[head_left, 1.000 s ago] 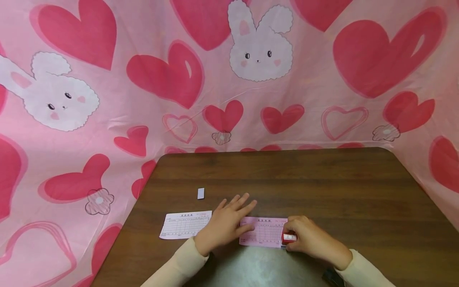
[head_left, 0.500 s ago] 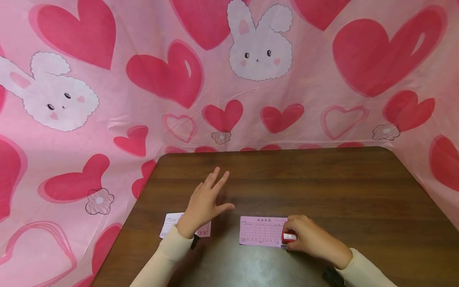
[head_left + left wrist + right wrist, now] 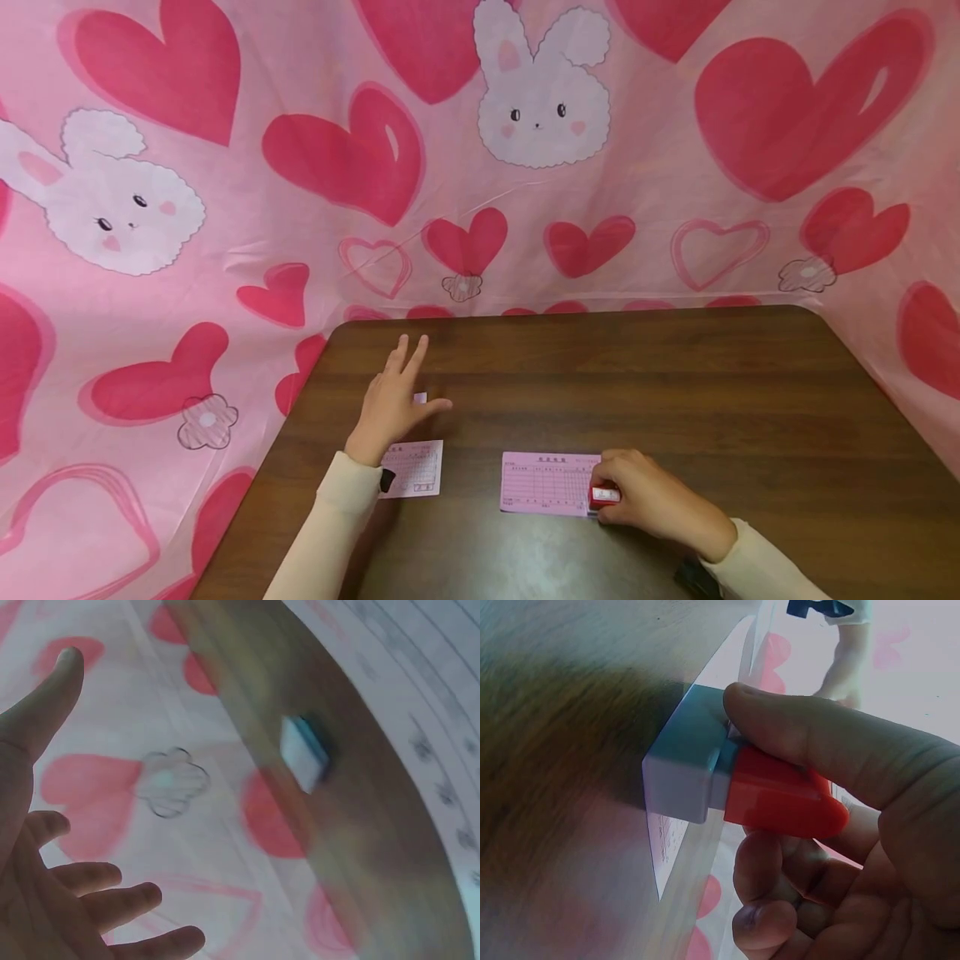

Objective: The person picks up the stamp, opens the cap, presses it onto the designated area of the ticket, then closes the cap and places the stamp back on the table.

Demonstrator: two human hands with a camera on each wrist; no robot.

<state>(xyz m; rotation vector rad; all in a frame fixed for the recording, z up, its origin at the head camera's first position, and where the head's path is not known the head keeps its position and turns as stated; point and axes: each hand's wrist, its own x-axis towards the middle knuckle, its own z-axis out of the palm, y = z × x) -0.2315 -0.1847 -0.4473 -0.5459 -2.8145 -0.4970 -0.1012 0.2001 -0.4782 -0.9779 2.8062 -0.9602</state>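
Observation:
My right hand [image 3: 656,500] grips a red stamp [image 3: 776,795] between thumb and curled fingers. The stamp's grey-blue base [image 3: 676,784] stands on the right end of a pink printed form [image 3: 542,483]. Over to the left, my left hand [image 3: 386,408] is raised with its fingers spread and holds nothing. It overlaps a small white block [image 3: 422,398] in the head view; the left wrist view shows that block [image 3: 300,754] with a bluish side. Below the left hand lies a white printed form [image 3: 417,471], its left part hidden by the wrist and sleeve.
The brown wooden table [image 3: 645,375] has rounded far corners. A pink cloth [image 3: 660,150] with hearts and rabbits hangs behind it and along its sides. Dark straps [image 3: 697,577] show at both wrists.
My left hand has lifted off the pink form and moved left, over the white form and beside the small block. The right hand with the stamp has stayed in place.

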